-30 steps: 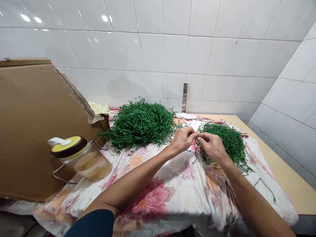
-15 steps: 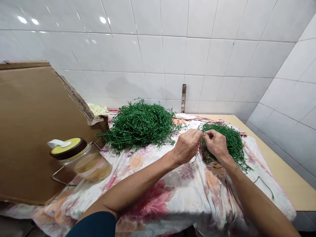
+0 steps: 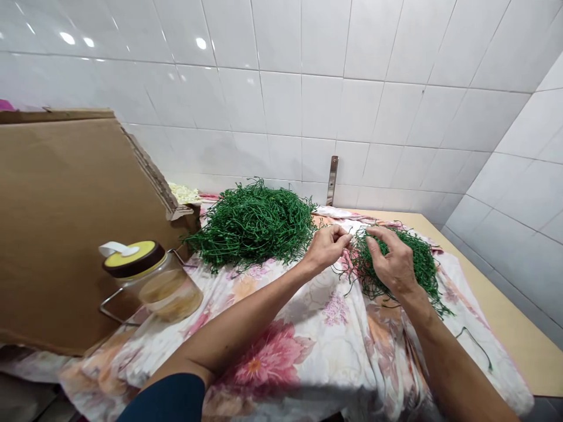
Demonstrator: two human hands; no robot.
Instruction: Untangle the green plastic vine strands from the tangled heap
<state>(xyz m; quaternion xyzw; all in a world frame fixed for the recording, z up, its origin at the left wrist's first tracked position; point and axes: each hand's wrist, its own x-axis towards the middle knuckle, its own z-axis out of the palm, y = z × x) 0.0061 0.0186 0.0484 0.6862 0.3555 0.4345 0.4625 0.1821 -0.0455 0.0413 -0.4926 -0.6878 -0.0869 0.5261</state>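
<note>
My left hand (image 3: 328, 246) is closed in a pinch between two heaps, with a thin green stem (image 3: 350, 231) showing at its fingertips. My right hand (image 3: 393, 261) hovers over the near side of the smaller heap of green stems (image 3: 420, 258), thumb and fingers apart, holding nothing that I can see. To the left lies a larger heap of green stems (image 3: 259, 223), tangled and wiry, with small bud-like tips. Both heaps rest on a floral cloth (image 3: 303, 310). One loose stem (image 3: 477, 346) lies by my right forearm.
A big cardboard box (image 3: 65, 228) stands at the left, with pale yellow pieces (image 3: 183, 193) behind its edge. Before it a clear jar (image 3: 169, 293) with a yellow-and-brown lid leans over. A metal bracket (image 3: 332, 181) is at the tiled wall; bare tabletop (image 3: 497, 299) shows at right.
My hands have come apart: the right has let go and opened its fingers, while the left stays pinched, slightly further left. The view has shifted a little.
</note>
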